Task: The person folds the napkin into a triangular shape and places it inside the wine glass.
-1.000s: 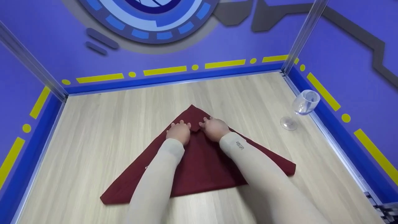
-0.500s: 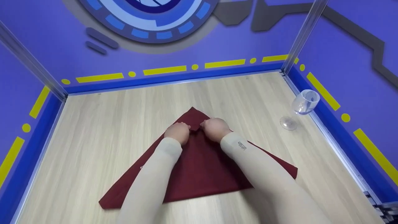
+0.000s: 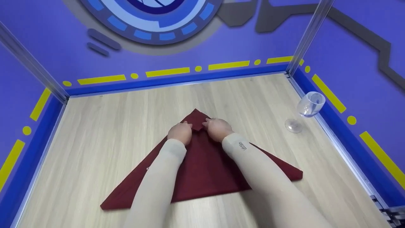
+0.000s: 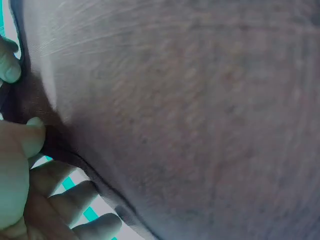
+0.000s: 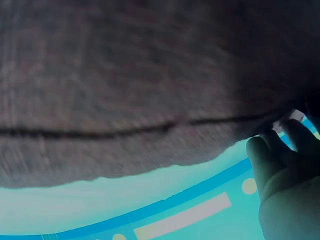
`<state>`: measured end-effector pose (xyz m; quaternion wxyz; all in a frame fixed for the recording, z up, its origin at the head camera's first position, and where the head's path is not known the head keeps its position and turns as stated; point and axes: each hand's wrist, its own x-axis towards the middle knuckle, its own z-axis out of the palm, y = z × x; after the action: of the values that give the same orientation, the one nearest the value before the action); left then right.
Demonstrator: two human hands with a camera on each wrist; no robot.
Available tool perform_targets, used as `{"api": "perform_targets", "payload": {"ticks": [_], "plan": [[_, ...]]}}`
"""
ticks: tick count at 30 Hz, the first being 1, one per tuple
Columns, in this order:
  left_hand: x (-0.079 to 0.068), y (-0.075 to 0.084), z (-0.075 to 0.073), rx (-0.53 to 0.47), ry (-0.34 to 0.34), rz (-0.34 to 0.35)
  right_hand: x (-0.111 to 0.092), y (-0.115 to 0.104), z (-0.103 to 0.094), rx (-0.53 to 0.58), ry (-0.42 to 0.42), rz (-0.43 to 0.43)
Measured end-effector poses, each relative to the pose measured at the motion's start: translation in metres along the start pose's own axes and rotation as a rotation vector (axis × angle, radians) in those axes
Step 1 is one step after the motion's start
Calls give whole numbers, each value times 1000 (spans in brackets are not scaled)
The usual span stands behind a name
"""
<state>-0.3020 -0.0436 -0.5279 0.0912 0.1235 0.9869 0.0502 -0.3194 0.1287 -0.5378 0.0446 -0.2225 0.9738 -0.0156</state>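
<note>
A dark red cloth napkin (image 3: 202, 177) lies folded in a broad triangle, its peak pointing away from me. Just below the peak, a small flap is turned down. My left hand (image 3: 180, 131) pinches the cloth at the flap's left side; in the left wrist view the thumb (image 4: 32, 137) lies on the cloth while other fingers spread past its edge. On the flap's right side my right hand (image 3: 218, 129) pinches the cloth, fingertips close to the left hand's. Up close, the right hand (image 5: 290, 180) shows at the cloth's edge, its grip partly in shadow.
A clear wine glass (image 3: 311, 104) stands upright on the right of the wooden table (image 3: 104, 126). Blue-purple panels (image 3: 177, 57) with yellow marks wall in the back and both sides. Metal rails run along the table's edges.
The fingers curled tightly at the flap, then loosened a little. The napkin's peak and flap shifted slightly, and its lower corners moved outward a bit. The wine glass stayed put.
</note>
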Motion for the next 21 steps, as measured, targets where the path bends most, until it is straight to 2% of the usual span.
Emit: {"api": "perform_targets", "payload": {"ticks": [9, 15, 21], "plan": [[-2, 2, 3, -11, -49, -32, -3, -1, 3, 9, -43, 6], [-5, 5, 4, -52, -58, -49, -4, -2, 3, -1, -18, 14], [-7, 6, 3, -2, -48, -12, -7, -2, 4, -26, -14, 13]]}}
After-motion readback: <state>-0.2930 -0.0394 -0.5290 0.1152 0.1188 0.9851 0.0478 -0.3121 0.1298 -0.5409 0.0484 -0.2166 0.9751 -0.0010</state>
